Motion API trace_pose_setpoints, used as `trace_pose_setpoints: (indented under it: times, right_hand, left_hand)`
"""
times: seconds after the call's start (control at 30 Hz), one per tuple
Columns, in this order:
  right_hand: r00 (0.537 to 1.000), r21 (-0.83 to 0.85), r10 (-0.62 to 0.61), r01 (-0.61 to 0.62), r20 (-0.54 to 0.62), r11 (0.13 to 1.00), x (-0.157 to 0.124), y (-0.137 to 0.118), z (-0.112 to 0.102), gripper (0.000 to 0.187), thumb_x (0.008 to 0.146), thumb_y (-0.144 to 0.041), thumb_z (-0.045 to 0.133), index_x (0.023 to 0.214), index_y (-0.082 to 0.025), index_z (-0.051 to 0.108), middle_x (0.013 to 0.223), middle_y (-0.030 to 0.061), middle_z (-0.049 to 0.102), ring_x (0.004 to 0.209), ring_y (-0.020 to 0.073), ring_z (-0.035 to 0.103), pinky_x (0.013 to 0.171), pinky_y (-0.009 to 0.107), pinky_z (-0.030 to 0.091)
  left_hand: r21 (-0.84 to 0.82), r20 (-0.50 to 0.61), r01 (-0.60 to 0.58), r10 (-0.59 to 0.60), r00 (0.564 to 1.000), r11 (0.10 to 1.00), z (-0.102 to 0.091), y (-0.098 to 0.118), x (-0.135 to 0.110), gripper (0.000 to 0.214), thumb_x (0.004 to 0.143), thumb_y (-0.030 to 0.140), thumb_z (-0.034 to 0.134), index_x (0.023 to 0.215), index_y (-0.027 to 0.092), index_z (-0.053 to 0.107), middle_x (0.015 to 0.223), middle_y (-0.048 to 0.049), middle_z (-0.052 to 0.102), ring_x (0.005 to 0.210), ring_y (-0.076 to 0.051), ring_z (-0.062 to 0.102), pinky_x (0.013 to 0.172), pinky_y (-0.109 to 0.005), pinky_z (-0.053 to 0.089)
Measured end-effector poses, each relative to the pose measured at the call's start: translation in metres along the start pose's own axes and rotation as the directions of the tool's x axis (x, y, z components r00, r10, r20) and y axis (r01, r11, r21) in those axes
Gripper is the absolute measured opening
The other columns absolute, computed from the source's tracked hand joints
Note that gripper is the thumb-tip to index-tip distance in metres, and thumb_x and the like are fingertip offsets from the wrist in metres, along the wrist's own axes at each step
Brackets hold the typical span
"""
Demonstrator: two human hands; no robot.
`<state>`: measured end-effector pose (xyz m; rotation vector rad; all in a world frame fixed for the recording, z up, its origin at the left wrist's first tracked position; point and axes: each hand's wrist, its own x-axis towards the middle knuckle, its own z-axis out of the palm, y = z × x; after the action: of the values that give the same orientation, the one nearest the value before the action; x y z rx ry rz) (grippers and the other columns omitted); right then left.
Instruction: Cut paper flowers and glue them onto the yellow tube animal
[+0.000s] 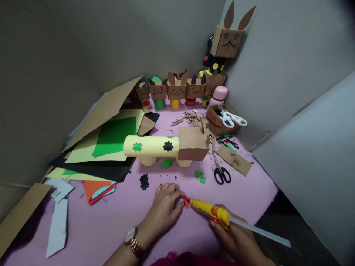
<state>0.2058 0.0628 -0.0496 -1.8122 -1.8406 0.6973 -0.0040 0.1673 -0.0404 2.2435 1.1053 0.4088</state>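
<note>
My right hand [231, 234] is wrapped round a yellow hot glue gun [206, 208] with a long glue stick [263, 231] out of its back. The gun's dark nozzle touches or hovers over a small red paper cutout [186, 203] on the table. Fingertips of my left hand [169, 205] pinch or press that cutout's left edge. Beyond the hands lies a pale yellow paper tube animal [151, 146] with green and black flower cutouts on its side. Its head is a brown cardboard box [193, 144].
Black-handled scissors [222, 175] and green paper scraps [199, 175] lie to the right, black cutouts [144, 181] to the left. Coloured sheets [115, 136] are stacked at left. Behind stand several box-headed figures [176, 90], a pink bottle [219, 95] and a cardboard box [216, 123] holding white scissors [233, 120].
</note>
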Motion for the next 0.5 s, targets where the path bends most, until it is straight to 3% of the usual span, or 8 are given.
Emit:
trace_pose_setpoints:
  times: [0.13, 0.5]
  right_hand:
    - [0.998, -0.033, -0.043, 0.045, 0.045, 0.998, 0.0019, 0.0001, -0.0045, 0.028, 0.086, -0.028, 0.044, 0.108, -0.02, 0.06, 0.095, 0.007, 0.072, 0.077, 0.0208, 0.069, 0.066, 0.025, 0.053]
    - [1.0, -0.046, -0.009, 0.009, 0.012, 0.999, -0.0002, -0.0003, -0.0054, 0.029, 0.087, -0.031, 0.043, 0.107, -0.02, 0.06, 0.092, 0.0078, 0.072, 0.079, 0.0225, 0.069, 0.068, 0.027, 0.055]
  left_hand:
    - [-0.001, 0.004, 0.008, -0.008, 1.0, 1.0, 0.0002, 0.0003, 0.0, 0.02, 0.079, 0.012, 0.054, 0.092, 0.024, 0.063, 0.09, -0.0007, 0.057, 0.092, -0.02, 0.049, 0.08, -0.035, 0.032]
    - [-0.012, 0.003, -0.001, 0.001, 1.0, 1.0, 0.0001, -0.0006, 0.0008, 0.019, 0.08, 0.013, 0.053, 0.092, 0.024, 0.063, 0.09, -0.0014, 0.057, 0.091, -0.021, 0.049, 0.079, -0.036, 0.031]
